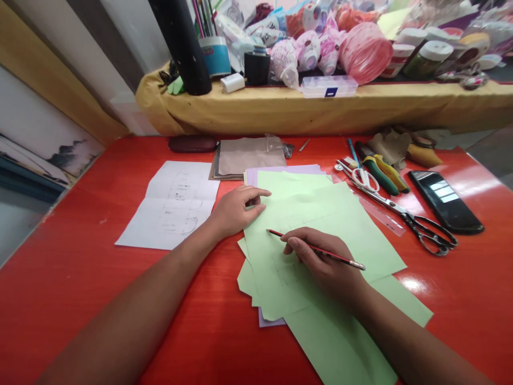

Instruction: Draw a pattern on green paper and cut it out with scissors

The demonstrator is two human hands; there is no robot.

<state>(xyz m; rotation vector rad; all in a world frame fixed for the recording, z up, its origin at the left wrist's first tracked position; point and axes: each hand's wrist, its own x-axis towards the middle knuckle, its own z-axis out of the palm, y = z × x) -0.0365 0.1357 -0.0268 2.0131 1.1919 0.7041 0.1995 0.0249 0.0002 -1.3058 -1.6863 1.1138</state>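
In my right hand [320,256] is a red and black pencil [340,259], its tip at the green paper [304,214]. The fingers are closed round it and the hand rests on the sheet. Faint pencil lines show on that sheet, partly covered by the hand. My left hand [240,208] lies at the left edge of the green paper, index finger stretched out and thumb apart, the other fingers curled; it holds nothing. More green sheets and a lilac sheet [272,316] lie underneath. Left of the hand is a folded white sheet [168,208] with a drawing on it.
On the red table [80,240], to the right, lie large scissors [404,214], white-handled scissors [365,179], pliers [385,174], a clear ruler [380,215] and a phone [447,200]. Behind are brown pieces [252,155], a dark case [192,143] and a cluttered yellow-covered shelf [260,109].
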